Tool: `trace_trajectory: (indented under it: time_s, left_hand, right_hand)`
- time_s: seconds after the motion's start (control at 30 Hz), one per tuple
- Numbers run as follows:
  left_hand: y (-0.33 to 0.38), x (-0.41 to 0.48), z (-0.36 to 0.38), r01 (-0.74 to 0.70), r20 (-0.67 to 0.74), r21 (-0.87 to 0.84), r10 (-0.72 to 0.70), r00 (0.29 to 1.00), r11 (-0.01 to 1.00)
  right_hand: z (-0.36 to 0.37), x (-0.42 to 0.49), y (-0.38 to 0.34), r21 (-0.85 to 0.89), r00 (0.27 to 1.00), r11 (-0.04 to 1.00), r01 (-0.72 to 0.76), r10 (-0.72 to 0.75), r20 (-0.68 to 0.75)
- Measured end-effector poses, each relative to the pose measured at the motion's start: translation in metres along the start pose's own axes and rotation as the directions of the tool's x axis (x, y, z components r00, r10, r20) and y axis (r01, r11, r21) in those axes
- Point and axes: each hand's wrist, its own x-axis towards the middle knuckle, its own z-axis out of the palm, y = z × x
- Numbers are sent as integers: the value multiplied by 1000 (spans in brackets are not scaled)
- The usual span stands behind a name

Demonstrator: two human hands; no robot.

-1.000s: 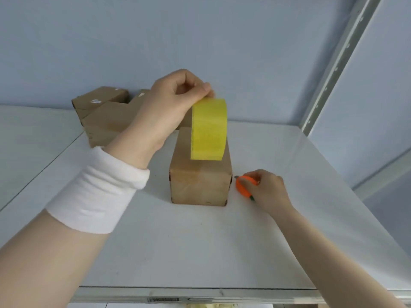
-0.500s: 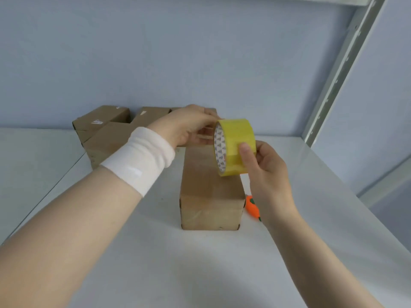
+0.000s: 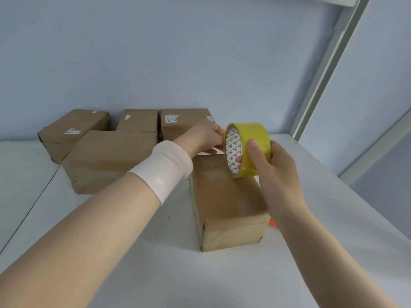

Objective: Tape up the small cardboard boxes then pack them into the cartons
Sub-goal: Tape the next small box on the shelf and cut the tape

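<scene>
Right hand (image 3: pixel 278 174) round the tape roll (image 3: pixel 251 134), left hand (image 3: pixel 204 138) seemingly at its rim

Both forearms reach forward. Right grip (image 3: pixel 274 167) curls round roll (image 3: pixel 251 132), thumb across it; left grip (image 3: pixel 204 136), wrist banded, fingertips at roll's rim.

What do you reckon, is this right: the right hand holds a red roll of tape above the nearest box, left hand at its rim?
No: the head view shows the roll of tape is yellow, not red. The right hand holds it above the nearest box, with the left hand at its rim.
</scene>
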Motion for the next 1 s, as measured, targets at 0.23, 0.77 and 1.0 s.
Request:
trace_trajectory:
  time_s: [0.23,0.77,1.0]
  left_hand:
    - [-13,0,7,-144,-135,251,182,974,957]
    - [-23,2,4,-95,80,147,84,993,985]
    - [-29,-1,5,-74,64,276,58,996,958]
  right_hand:
    - [18,0,5,-31,978,996,78,-83,-190]
    - [15,4,11,-50,996,999,-10,5,-92]
    - [16,5,11,-50,996,999,-11,7,-86]
